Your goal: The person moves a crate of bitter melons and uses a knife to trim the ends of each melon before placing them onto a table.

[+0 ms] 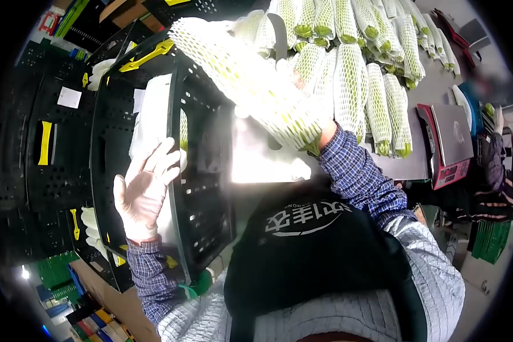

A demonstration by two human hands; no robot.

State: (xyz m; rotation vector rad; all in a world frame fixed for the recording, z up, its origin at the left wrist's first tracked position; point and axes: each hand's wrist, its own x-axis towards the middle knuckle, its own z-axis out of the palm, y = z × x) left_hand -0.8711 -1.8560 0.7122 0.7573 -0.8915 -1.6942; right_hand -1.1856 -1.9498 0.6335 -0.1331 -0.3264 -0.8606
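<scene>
A long green vegetable in a white foam net sleeve (245, 82) lies slantwise in front of my chest, its stem end low and close to me. My right hand (328, 134) grips it from behind, and the vegetable hides most of the fingers. At the left, my left hand (142, 191) holds nothing, palm showing and fingers spread, beside the rim of a dark plastic crate (179, 228). Inside that crate lies a white wrapped bundle (153, 111), with a little netted green visible past the crate wall.
Many netted vegetables (347, 80) are piled on the grey table (416, 137) ahead. A laptop (450, 134) stands at the table's right. Dark crates with yellow handles (45, 142) are stacked to the left. Another person (496, 165) is at the far right.
</scene>
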